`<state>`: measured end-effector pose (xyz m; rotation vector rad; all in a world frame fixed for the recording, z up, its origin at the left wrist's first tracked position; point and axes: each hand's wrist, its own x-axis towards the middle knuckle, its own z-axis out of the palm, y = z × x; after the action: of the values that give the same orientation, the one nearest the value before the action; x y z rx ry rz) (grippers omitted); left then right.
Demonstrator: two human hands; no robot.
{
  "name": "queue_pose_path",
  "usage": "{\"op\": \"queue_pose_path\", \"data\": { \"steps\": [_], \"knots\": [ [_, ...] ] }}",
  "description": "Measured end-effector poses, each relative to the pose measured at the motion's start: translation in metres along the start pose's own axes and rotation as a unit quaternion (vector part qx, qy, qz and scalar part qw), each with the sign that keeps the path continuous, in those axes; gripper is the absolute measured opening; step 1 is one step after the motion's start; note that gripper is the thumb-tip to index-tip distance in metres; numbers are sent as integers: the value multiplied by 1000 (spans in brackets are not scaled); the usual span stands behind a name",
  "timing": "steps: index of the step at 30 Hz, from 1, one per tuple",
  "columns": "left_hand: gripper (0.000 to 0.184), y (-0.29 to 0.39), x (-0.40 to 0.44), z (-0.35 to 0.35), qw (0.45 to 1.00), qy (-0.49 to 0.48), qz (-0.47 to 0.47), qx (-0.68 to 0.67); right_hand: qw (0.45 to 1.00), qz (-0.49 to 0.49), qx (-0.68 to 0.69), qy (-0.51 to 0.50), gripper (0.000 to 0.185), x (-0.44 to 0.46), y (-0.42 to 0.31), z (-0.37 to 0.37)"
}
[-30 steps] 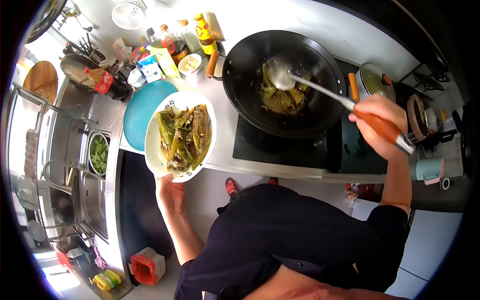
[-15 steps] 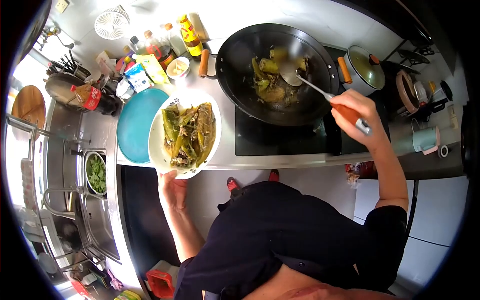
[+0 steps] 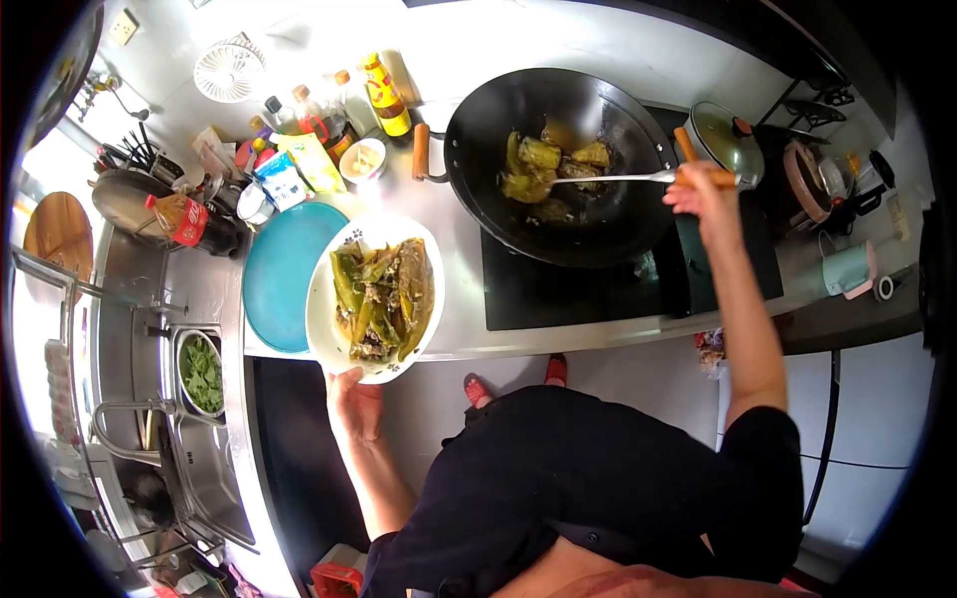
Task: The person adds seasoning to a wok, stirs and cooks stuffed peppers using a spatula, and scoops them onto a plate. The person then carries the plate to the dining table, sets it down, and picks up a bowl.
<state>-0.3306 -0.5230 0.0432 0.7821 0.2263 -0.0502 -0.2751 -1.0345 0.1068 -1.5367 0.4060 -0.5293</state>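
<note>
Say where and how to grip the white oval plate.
Probably best by the near rim of the white oval plate, coming from the near side with support underneath. Food fills the middle, while that rim is bare and, in this view, shows past the edge of the counter. The left hand holds it there.

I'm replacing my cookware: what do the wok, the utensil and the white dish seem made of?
The wok looks like black metal, perhaps iron, by its faint sheen. The utensil has a silvery shaft, probably steel; its orange grip could be wood or plastic. The white dish, smooth with flower marks, suggests glazed ceramic.
</note>
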Motion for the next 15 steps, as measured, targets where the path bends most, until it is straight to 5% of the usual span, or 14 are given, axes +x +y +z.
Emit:
{"op": "queue_pose_path", "data": {
  "steps": [15],
  "knots": [
    [61,11,11,-4,995,-89,18,42,977,-39,191,92,22,-56,41,37]
  ]
}}
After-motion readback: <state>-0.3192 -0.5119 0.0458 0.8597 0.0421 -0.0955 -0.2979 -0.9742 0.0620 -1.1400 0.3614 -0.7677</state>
